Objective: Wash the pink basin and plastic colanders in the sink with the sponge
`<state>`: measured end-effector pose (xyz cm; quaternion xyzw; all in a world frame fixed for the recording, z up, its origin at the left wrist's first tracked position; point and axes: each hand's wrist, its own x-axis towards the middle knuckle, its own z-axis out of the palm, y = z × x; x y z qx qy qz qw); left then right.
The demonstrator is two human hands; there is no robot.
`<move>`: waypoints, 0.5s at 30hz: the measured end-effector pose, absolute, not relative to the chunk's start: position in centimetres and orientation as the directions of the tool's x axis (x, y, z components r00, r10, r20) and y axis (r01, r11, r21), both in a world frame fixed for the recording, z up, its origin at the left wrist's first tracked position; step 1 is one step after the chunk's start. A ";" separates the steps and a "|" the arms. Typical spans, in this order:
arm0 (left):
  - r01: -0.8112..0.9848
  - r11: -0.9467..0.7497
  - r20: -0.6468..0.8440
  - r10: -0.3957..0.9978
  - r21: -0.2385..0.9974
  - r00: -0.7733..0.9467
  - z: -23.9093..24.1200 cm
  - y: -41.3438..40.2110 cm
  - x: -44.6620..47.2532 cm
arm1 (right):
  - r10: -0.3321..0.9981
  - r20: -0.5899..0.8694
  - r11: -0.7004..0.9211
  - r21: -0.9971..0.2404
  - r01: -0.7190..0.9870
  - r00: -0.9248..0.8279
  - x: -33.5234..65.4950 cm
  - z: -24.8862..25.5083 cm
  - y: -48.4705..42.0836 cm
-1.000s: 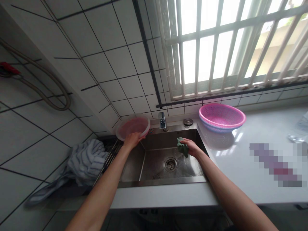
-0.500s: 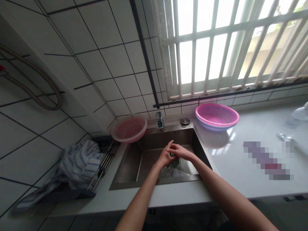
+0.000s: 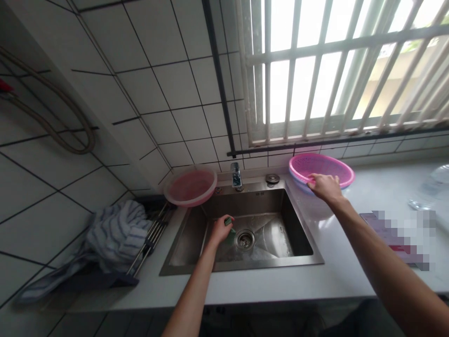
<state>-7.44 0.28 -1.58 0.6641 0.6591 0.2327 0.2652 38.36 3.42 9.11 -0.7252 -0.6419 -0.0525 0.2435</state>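
Note:
Over the sink (image 3: 224, 267), my left hand (image 3: 220, 230) is closed round a crumpled green cloth (image 3: 228, 221), part of which shows past the fingers. The cloth sits left of the drain (image 3: 244, 240), and most of it is hidden in my palm. To the right, my right hand (image 3: 326, 187) is at the near rim of a pink mesh basket (image 3: 315, 164), thumb and fingers closed on the edge. A blue basin (image 3: 298, 183) shows under the basket, on the white counter.
A chrome faucet (image 3: 235, 175) stands behind the sink, with a metal drain cover (image 3: 272, 179) beside it. A red basin (image 3: 191, 187) rests at the sink's back left corner. A striped cloth (image 3: 117, 234) lies by a metal rack (image 3: 150, 238). A clear bottle (image 3: 430, 189) is far right.
My hands, together over the sink before, have parted. The right has moved to the pink basket's rim; the left has shifted left, keeping the green cloth.

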 end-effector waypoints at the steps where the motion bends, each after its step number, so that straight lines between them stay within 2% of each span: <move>1: 0.746 0.006 -0.032 0.999 0.666 0.020 -1.6 0.3 -7.3 | 0.921 0.355 -0.065 -0.265 0.962 0.161 39.0 9.0 3.4; 3: 0.749 -0.016 -0.030 0.998 0.662 0.047 -1.5 0.3 -7.1 | 0.901 0.402 -0.061 -0.256 0.965 0.164 39.8 8.9 3.1; 5: 0.760 -0.034 -0.034 0.997 0.648 0.074 -1.5 0.1 -7.0 | 0.813 0.551 -0.037 -0.272 0.962 0.187 40.2 9.2 2.6; 9: 0.776 -0.006 -0.051 0.997 0.630 0.050 -1.3 -0.2 -7.1 | 0.607 0.777 0.143 -0.313 0.939 0.166 40.0 11.6 0.3; 12: 0.767 0.005 -0.060 0.997 0.641 0.043 -1.2 -0.1 -7.1 | 0.464 0.853 0.264 -0.392 0.882 0.240 37.7 14.3 -2.7; 15: 0.738 0.021 -0.056 0.998 0.675 0.022 -1.1 -0.1 -7.1 | 0.389 0.838 0.339 -0.517 0.786 0.383 33.7 16.5 -5.7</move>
